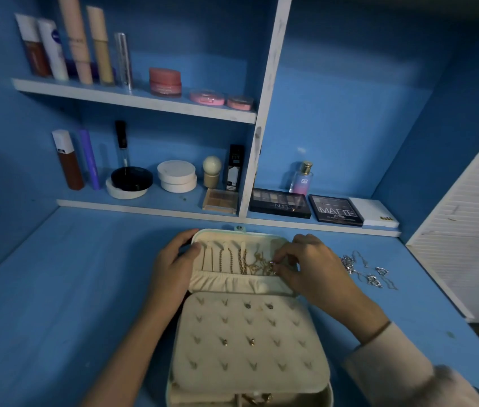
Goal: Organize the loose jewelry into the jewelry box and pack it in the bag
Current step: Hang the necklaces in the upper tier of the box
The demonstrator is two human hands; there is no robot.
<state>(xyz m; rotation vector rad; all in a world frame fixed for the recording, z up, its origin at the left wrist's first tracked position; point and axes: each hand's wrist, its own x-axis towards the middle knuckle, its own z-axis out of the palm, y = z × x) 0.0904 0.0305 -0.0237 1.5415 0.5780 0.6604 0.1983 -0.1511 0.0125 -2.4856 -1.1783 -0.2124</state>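
i noted left hand [173, 261] gripping the jewelry box lid [226, 284] at its left edge, likely steadying it, right hand [311, 268] pinching a gold chain [257, 266].

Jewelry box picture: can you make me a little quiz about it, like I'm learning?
1. Fill in: the right hand pinches a ___-coloured chain in the jewelry box lid.
2. True or false: the left hand holds the lid's left edge.
3. Where is the loose silver jewelry? A inside the box; B on the table, right of the box; C in the left hand.
Key: 1 gold; 2 true; 3 B.
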